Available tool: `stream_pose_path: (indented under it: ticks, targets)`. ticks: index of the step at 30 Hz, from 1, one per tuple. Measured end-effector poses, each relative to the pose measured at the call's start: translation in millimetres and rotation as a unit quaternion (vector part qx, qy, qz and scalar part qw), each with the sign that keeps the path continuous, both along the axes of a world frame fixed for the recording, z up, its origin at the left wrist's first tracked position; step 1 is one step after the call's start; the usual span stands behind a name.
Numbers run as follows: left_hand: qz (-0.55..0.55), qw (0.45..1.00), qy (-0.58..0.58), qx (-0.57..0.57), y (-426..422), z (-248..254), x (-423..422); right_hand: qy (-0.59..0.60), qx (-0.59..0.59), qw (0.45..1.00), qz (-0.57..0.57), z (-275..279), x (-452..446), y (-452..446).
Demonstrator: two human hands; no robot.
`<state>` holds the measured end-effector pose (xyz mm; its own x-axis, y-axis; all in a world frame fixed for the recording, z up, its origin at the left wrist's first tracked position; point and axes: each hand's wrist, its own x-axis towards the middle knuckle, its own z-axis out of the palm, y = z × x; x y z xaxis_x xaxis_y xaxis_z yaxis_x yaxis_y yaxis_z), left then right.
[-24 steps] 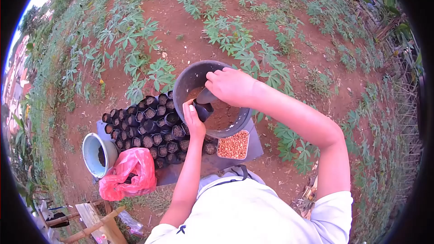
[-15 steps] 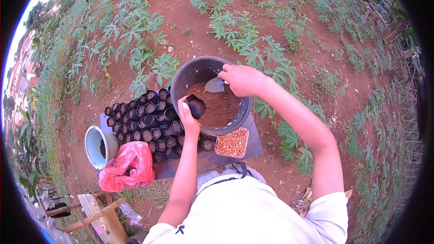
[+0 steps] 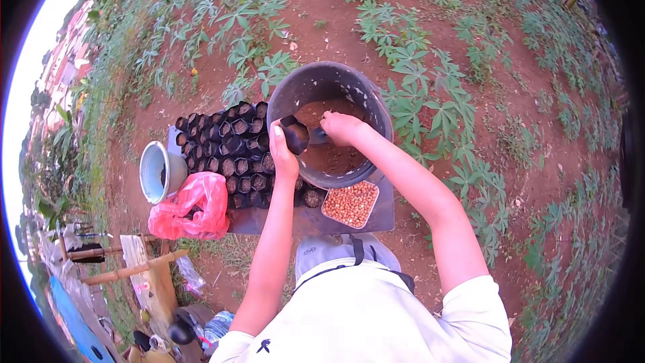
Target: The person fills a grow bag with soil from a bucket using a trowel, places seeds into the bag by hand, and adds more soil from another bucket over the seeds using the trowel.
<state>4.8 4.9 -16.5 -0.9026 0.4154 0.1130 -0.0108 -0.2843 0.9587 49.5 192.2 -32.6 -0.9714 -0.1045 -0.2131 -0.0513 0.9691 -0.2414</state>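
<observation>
My left hand [image 3: 285,156] is closed around a black plastic planting bag [image 3: 296,136], held over the left side of a large dark bucket [image 3: 330,82]. In my right hand [image 3: 341,128] is a small trowel [image 3: 318,136]; its handle is wrapped by my fingers. The trowel's blade is beside the bag's opening, inside the bucket's rim, and partly hidden. Reddish-brown soil [image 3: 336,160] lies in the bottom of the bucket. Left of the bucket, several black planting bags filled with soil [image 3: 232,146] stand packed in rows.
A square tub of tan seeds [image 3: 351,204] sits at the near right of the table [image 3: 309,220]. A pink plastic bag [image 3: 195,210] and a pale small bucket [image 3: 163,172] are at the left. Leafy plants [image 3: 443,121] grow beyond; wooden poles [image 3: 138,267] stand lower left.
The trowel has moved from the bucket's far side toward me and left, to the planting bag's opening. My left hand still holds the bag. The whole view has shifted slightly.
</observation>
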Motion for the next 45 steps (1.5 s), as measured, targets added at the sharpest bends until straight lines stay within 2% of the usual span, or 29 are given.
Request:
stream_pose_path:
  ticks: [9, 11, 17, 27, 34, 41, 43, 45]
  targets:
    - [0.018, 0.999, 0.023, -0.034, 0, 1, 2, 0.007, -0.004, 1.0, 0.012, -39, -4, -6]
    - [0.025, 0.999, 0.025, -0.039, 0, 2, 2, -0.012, -0.041, 0.999, 0.008, -45, -5, -4]
    - [0.045, 0.998, 0.016, -0.049, 2, 6, 4, -0.081, -0.045, 0.996, 0.011, -35, -5, -5]
    - [0.036, 0.997, 0.038, -0.053, 1, 4, 4, -0.081, -0.046, 0.995, 0.026, -33, -7, -6]
    - [0.04, 0.997, 0.036, -0.055, 2, 7, 6, -0.141, -0.056, 0.988, -0.002, -32, -6, -7]
    - [0.06, 0.995, 0.056, -0.055, 2, -12, -3, -0.182, -0.06, 0.981, -0.01, -15, -1, -7]
    - [0.08, 0.985, 0.12, -0.1, 2, -19, -10, -0.183, -0.057, 0.981, -0.01, -16, -2, -5]
    - [0.085, 0.988, 0.095, -0.091, 2, -20, -6, -0.185, -0.055, 0.981, -0.01, -22, -3, -5]
